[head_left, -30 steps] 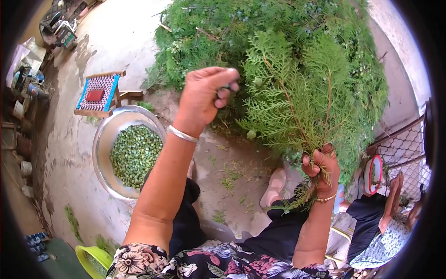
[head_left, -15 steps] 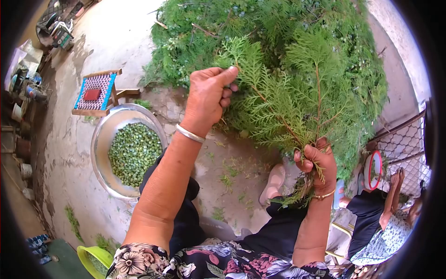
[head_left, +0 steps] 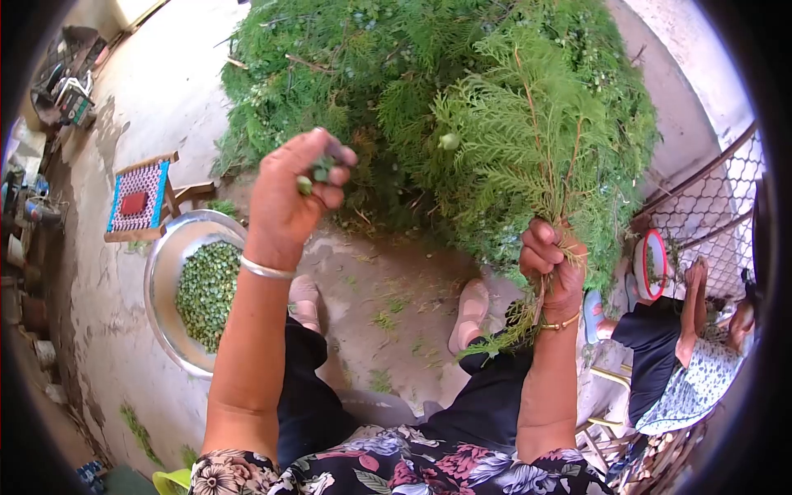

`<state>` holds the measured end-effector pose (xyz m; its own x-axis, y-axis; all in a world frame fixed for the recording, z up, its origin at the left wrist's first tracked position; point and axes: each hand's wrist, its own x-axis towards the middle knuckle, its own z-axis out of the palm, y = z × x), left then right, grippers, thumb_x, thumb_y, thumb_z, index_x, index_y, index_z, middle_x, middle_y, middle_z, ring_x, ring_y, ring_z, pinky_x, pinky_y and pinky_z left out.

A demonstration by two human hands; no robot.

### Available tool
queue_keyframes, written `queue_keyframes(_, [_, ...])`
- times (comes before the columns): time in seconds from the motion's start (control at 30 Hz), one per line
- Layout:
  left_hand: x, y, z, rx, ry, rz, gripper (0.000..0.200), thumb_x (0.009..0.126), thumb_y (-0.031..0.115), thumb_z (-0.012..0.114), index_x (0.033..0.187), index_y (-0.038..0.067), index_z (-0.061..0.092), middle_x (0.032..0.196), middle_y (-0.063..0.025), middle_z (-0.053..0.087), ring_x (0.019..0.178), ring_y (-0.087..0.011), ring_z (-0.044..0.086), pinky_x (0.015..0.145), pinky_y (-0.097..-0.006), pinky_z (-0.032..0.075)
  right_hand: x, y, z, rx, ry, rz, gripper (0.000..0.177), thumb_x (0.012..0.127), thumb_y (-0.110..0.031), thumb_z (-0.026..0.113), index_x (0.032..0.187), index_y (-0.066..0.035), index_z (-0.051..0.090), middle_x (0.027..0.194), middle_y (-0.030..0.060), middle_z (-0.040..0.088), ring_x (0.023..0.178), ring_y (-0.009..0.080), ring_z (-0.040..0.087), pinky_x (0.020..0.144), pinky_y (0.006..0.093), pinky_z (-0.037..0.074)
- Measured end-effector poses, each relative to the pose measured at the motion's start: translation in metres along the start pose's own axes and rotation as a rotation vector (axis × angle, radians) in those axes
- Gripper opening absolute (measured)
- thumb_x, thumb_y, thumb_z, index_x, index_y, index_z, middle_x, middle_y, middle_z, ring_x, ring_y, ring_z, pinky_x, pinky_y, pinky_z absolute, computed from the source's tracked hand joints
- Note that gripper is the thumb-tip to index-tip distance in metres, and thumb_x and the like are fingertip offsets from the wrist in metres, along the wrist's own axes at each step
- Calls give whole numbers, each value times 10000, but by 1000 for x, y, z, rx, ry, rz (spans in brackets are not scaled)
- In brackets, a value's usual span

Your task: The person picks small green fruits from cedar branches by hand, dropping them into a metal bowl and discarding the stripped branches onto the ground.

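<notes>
My left hand (head_left: 285,194), a metal bangle at its wrist, is raised with its fingers curled around a few small green cones (head_left: 320,170). It is apart from the branch, left of it and in front of the pile. My right hand (head_left: 554,262) grips the stem ends of a leafy evergreen branch (head_left: 540,140), whose feathery sprays fan upward. One pale green cone (head_left: 449,142) shows at the branch's left edge. A wide metal basin (head_left: 153,289) holding many green cones (head_left: 206,293) stands on the ground at the left, beyond my left forearm.
A large heap of cut evergreen branches (head_left: 355,74) fills the far side. Left of it stands a low woven stool (head_left: 140,198) with a red item on the seat. At the right sits another person (head_left: 689,363) beside a red-rimmed bucket (head_left: 654,264) and wire mesh fence (head_left: 730,206).
My left hand has come away from the branch, moving left, and now shows green cones in its fingers. The right hand keeps the branch. The view has shifted slightly.
</notes>
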<state>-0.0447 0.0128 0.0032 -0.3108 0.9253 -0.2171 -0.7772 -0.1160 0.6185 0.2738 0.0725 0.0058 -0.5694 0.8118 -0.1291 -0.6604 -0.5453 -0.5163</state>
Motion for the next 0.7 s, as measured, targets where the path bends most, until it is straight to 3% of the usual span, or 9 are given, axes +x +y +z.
queue_keyframes(0.07, [-5,-14,2,255,-163,18,187,847,156,652,948,8,597,751,-114,625,557,-90,533,405,-170,380,0,0,-1,18,-7,4,151,844,-30,586,982,-12,529,735,79,531,513,49,397,418,175,306])
queue_keyframes(0.17, [-13,-33,21,423,-104,36,206,862,150,642,1002,3,607,736,-79,632,517,-71,494,400,-150,334,1,6,0,-7,34,8,139,845,-26,582,971,-11,528,745,86,534,515,50,397,420,175,308])
queue_keyframes(0.27, [-13,-41,32,417,-137,53,251,853,150,656,1044,-5,603,749,-62,632,525,-55,484,397,-158,323,3,12,0,12,19,42,123,852,-26,572,963,-10,523,754,94,540,515,50,394,421,179,308])
queue_keyframes(0.4, [-10,-46,33,269,-207,-26,204,836,129,663,959,-26,612,708,-44,606,525,-46,462,407,-161,324,6,19,10,-44,60,69,85,885,-34,534,962,-3,515,765,116,550,523,55,403,425,187,312])
queue_keyframes(0.53, [-7,-43,29,301,-216,-49,168,844,138,654,899,-14,610,702,-53,602,522,-55,460,398,-173,321,7,25,15,-64,79,119,72,915,-47,505,964,6,511,778,136,558,528,65,418,429,192,318])
queue_keyframes(0.63, [-3,-40,23,299,-17,29,140,885,148,605,876,10,588,717,-83,600,516,-84,472,387,-176,320,8,26,19,-138,118,129,73,906,-51,534,955,-2,510,800,156,579,513,77,435,425,197,317])
queue_keyframes(0.7, [0,-31,22,321,8,8,152,884,159,612,870,9,590,721,-88,600,509,-80,473,380,-172,316,8,27,20,-174,115,137,79,900,-48,545,956,-5,510,807,163,589,509,80,442,425,199,316])
